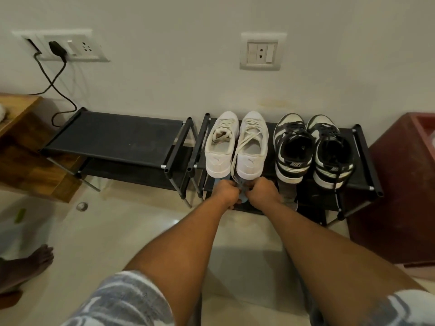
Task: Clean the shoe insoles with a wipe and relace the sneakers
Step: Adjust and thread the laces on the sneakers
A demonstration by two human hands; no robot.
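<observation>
Gripping a pale blue piece [243, 198], likely an insole, with left hand [225, 192] and right hand [263, 191] both curled tight round it, just below the white sneakers' [251, 147] heels. Hold it taut between the two grips and wipe lengthwise. Move the loose lace [235, 158] dangling into the grip aside first. Cannot tell whether a wipe is held.

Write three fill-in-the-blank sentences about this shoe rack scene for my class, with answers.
1. The white sneakers stand to the ___ of the black-and-white sneakers.
2. The left hand and right hand grip a bluish item just below the ___ sneakers.
3. All four sneakers point their toes toward the ___.
Answers: left; white; wall.
</observation>
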